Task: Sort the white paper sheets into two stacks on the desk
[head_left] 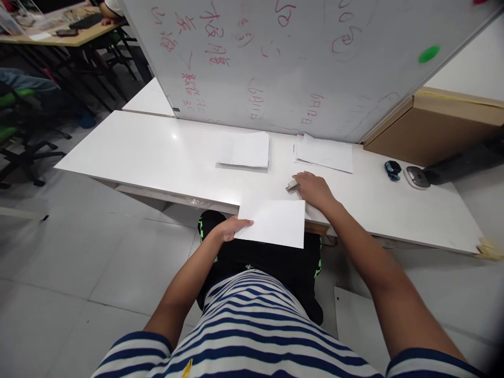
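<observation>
My left hand (pixel 232 228) pinches the left edge of a blank white sheet of paper (pixel 275 223), thumb on top. The sheet lies over the desk's front edge and my lap; whether it is one sheet or several I cannot tell. At the desktop, my right hand (pixel 314 190) is closed around a small pale stapler (pixel 292 185), whose metal end sticks out to the left; the rest is hidden by my fingers. Beyond my hands lie a neat paper stack (pixel 244 149) and, to its right, a looser pile of papers (pixel 325 153).
The long white desk (pixel 157 152) runs across in front of me. A whiteboard (pixel 255 63) with red writing stands along its back. To the right are a cardboard box (pixel 441 126), a dark watch-like item (pixel 392 170) and a round grey-white device (pixel 417 177).
</observation>
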### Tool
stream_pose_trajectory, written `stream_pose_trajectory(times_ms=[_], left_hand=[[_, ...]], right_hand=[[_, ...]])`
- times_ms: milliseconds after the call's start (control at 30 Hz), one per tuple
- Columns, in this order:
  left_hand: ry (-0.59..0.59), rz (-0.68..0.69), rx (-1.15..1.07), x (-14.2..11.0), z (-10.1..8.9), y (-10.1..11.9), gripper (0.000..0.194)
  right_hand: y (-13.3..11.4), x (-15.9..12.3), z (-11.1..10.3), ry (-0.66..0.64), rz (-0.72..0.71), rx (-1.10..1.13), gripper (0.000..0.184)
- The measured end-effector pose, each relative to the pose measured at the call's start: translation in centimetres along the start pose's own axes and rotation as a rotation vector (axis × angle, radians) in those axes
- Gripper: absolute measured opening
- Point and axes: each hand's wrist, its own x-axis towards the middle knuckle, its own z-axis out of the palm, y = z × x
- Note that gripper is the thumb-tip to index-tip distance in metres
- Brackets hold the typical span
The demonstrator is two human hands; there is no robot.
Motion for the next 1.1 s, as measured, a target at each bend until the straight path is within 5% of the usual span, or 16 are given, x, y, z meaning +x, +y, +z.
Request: stream_pose_trajectory(times_ms=[100, 300, 567, 833, 1100], left_hand=[[-0.063, -0.071, 0.031, 1.9, 1.5, -0.5, 0.042], [-0.096, -0.145, 0.16, 4.0, 3.8, 0.1, 0.047], [-0.003, -0.148, 0.197, 4.4, 4.0, 0.8, 0.084], [-0.062, -0.113, 0.353, 3.2, 5.1, 2.1, 0.059], [0.055, -0.192, 0.521, 3.6, 4.8, 2.6, 0.104]], right_hand=[[0.0, 2.0, -0.5, -0.175, -0.082, -0.088, 0.033], [-3.4, 4.0, -1.9, -0.292, -0.262, -0.106, 0.025], [-4.8, 3.9, -1.2, -0.245, -0.357, -0.102, 0.026], [-4.5, 3.9, -0.8, -0.217, -0.363, -0.133, 0.027], [-4.2, 3.4, -0.5, -0.172, -0.404, -0.099, 0.031]])
